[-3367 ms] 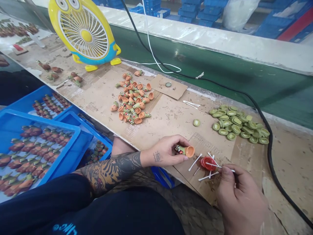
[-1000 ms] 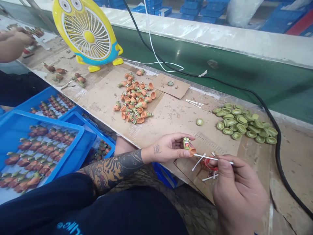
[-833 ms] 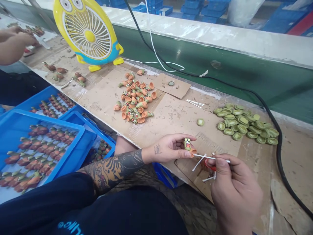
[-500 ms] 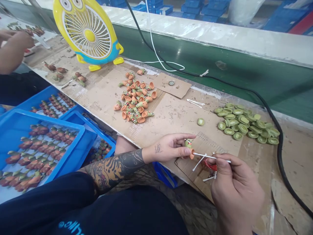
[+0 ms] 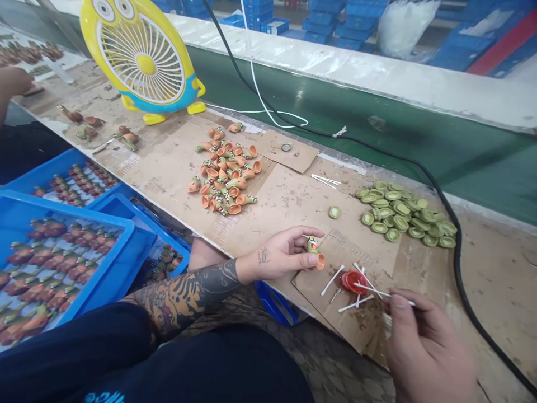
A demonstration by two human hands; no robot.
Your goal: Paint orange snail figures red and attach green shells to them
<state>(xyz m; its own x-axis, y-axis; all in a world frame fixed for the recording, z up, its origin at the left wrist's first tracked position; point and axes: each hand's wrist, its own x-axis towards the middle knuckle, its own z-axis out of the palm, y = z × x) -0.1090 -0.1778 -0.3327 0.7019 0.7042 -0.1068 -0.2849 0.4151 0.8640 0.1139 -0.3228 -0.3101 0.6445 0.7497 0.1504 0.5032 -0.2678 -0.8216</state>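
Blue crate (image 5: 62, 210) at far left, rows of painted figures inside. Heap of orange-and-green pieces (image 5: 222, 179) on cardboard (image 5: 289, 196) beyond. Left hand (image 5: 277, 254) grasping small green figure (image 5: 312, 245) with orange cup end, fingers closed around it. Red lid (image 5: 352, 282) among loose cotton swabs (image 5: 333, 280), just beside. Right hand (image 5: 428, 350) pinching one swab (image 5: 380, 292), tip at lid's edge. Green discs (image 5: 398, 215) heaped at right.

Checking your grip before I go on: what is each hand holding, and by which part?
Left hand: small orange-and-green figurine, pinched around its middle. Right hand: cotton swab, held near one end.
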